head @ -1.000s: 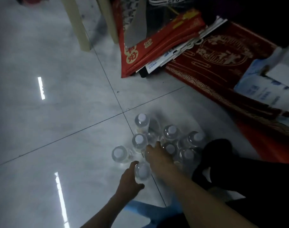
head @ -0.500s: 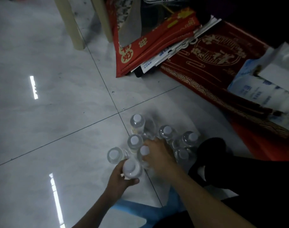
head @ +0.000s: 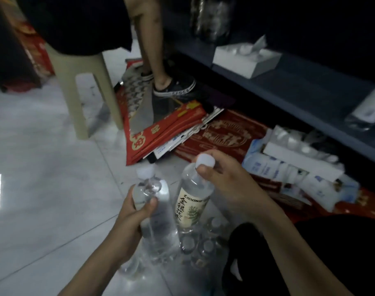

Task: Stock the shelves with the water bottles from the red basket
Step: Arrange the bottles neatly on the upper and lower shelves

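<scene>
My left hand grips a clear water bottle round its body and holds it up off the floor. My right hand pinches the white cap of a second bottle, which has a pale label with dark characters. Several more bottles stand on the tiled floor below and between my hands. A dark shelf runs along the upper right. No red basket is in view.
Another person's leg and dark shoe stand on red printed bags beside a beige plastic stool. A white tissue box sits on the shelf. Tissue packs lie on a red mat under the shelf.
Both hands have lifted a bottle from the cluster on the floor. My view has tilted up, so the shelf, the stool and the other person's leg now show.
</scene>
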The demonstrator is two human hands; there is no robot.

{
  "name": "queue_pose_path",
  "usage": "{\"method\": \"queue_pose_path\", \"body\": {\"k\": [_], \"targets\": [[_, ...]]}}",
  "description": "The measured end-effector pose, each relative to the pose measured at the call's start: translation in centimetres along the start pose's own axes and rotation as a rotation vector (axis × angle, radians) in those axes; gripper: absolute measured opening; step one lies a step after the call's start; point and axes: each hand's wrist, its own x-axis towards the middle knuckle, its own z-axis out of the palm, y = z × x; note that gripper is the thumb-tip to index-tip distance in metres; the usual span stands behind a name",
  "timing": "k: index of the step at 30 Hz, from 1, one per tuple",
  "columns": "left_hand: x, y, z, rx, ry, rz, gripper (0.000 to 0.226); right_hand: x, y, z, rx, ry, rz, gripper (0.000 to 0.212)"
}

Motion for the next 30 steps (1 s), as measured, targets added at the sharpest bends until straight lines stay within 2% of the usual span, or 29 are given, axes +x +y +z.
{"method": "queue_pose_path", "body": {"k": [1,3,6,9,11,13,15,16,18,19,23,25,28,30], "targets": [[0.3,1.6,1.7,-0.007,-0.019,0.002,0.091,-0.4,-1.3,-0.9,0.047,0.056,-0.025,0.012],[0.6,4.3,4.8,-0.028,-0.068,-0.009,0.063,-1.3,-3.7,-2.5,0.148,0.166,-0.054,0.022],[0.9,7.6,8.9,-0.114,-0.216,-0.143,0.027,-2.6,-6.7,-5.3,0.227,0.305,-0.033,0.030],[0.7,10.4,13.2,-0.182,-0.450,-0.196,0.023,-4.2,-9.3,-9.1,0.206,0.436,-0.010,0.057],[0.6,11.6,16.3,-0.150,-0.512,-0.162,0.011,-5.9,-10.3,-12.0,0.208,0.504,0.003,0.060],[1.1,12.3,19.7,-0.071,-0.545,-0.094,0.026,-7.6,-11.1,-14.8,0.250,0.580,0.021,0.055],[1.3,13.2,23.9,0.026,-0.630,-0.049,0.066,-9.4,-11.5,-17.8,0.288,0.666,0.009,0.056],[1.5,13.6,26.0,0.056,-0.677,-0.024,0.075,-10.3,-11.9,-19.2,0.298,0.707,-0.017,0.063],[1.7,14.5,30.3,0.123,-0.722,0.053,0.078,-12.1,-13.0,-22.3,0.270,0.802,-0.082,0.081],[1.7,15.1,32.5,0.151,-0.742,0.088,0.078,-13.0,-13.5,-24.0,0.244,0.851,-0.111,0.080],[1.9,17.1,41.5,0.195,-0.860,0.259,0.067,-16.3,-16.4,-30.7,0.213,1.013,-0.150,0.047],[2.1,18.7,46.1,0.198,-0.891,0.354,0.063,-17.6,-17.8,-34.2,0.160,1.090,-0.184,0.049],[2.4,21.6,52.5,0.160,-0.960,0.470,0.066,-19.0,-20.4,-38.7,0.050,1.170,-0.286,0.067],[2.6,23.6,56.3,0.142,-0.979,0.550,0.066,-19.3,-22.6,-41.3,-0.046,1.232,-0.328,0.063]]}}
